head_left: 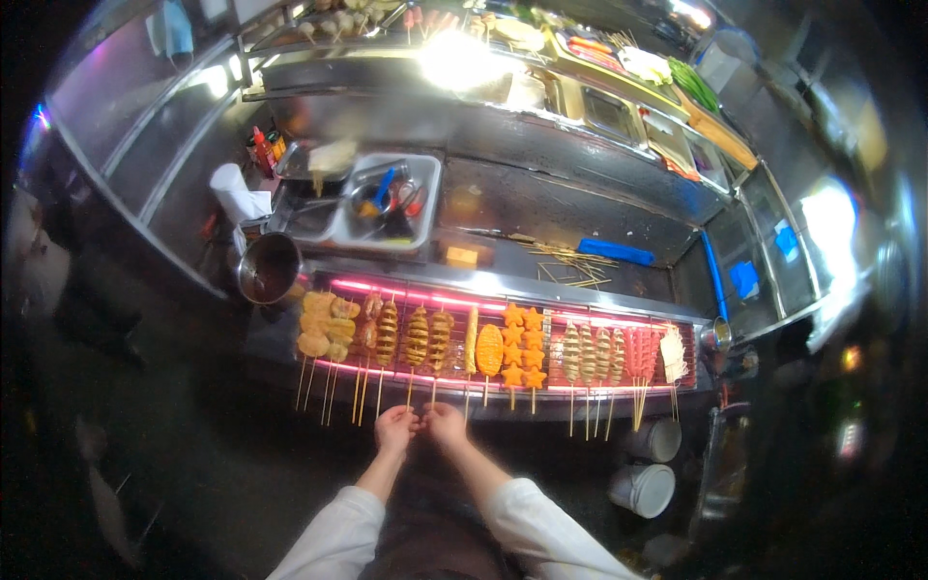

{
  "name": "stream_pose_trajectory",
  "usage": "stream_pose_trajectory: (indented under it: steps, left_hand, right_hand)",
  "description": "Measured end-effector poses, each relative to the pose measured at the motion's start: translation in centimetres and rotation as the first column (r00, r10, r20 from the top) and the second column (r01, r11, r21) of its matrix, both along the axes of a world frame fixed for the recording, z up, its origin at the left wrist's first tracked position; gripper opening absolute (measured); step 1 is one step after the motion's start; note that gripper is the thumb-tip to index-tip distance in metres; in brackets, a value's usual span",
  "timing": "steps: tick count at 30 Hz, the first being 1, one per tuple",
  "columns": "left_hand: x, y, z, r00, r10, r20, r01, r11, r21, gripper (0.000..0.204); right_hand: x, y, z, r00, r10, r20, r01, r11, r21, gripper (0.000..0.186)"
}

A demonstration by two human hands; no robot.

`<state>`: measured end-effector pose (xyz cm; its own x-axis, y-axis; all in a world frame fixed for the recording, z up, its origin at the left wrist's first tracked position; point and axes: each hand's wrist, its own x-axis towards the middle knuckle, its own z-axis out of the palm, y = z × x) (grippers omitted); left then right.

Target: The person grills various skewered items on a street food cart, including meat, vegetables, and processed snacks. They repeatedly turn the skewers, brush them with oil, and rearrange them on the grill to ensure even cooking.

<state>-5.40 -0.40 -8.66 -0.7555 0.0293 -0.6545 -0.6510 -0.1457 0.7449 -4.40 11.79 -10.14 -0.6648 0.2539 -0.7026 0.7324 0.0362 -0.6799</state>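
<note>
At the front edge of a long grill (541,302) with pink glowing bars, my left hand (394,429) is closed in a pinch on the stick of a brown, spiral-cut skewer (417,336). Close beside it, my right hand (446,426) pinches the stick of a similar brown skewer (440,338). Both skewers lie over the heat with their sticks toward me. Another spiral-cut skewer (387,333) lies to the left. A pale roll-shaped skewer (471,340) and an orange scored oval skewer (489,350) are to the right. My fingertips are small in the picture.
Orange star-shaped skewers (533,348), pink-red skewers (640,354) and a white stringy skewer (673,356) fill the grill's right part. Behind stand a white tray (434,193), a metal pot (269,269) and loose sticks (570,266). White buckets (645,490) sit at lower right.
</note>
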Motion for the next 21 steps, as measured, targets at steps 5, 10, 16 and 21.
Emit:
stream_pose_trajectory:
  steps: [5,10,16,21]
  left_hand:
    - [-0.1,0.1,0.2,0.999,0.022,0.041,-0.02,0.999,-0.05,0.013]
    - [-0.8,0.7,0.3,0.997,-0.062,-0.042,0.054,0.982,-0.179,0.016]
    - [-1.5,0.6,0.3,0.996,-0.068,-0.065,0.059,0.988,-0.139,0.021]
    - [-0.3,-4.3,5.3,0.786,-0.477,-0.394,0.123,0.745,-0.656,0.024]
  right_hand:
    - [1.6,-1.6,1.0,0.979,-0.119,-0.163,0.145,0.976,0.16,0.018]
    - [0.7,-1.7,0.1,0.997,-0.062,-0.041,0.072,0.942,0.327,0.019]
    - [-0.9,-1.0,2.0,0.998,0.064,0.003,-0.059,0.905,0.421,0.024]
    - [-0.3,-1.9,10.2,0.965,0.262,-0.023,-0.197,0.779,0.595,0.024]
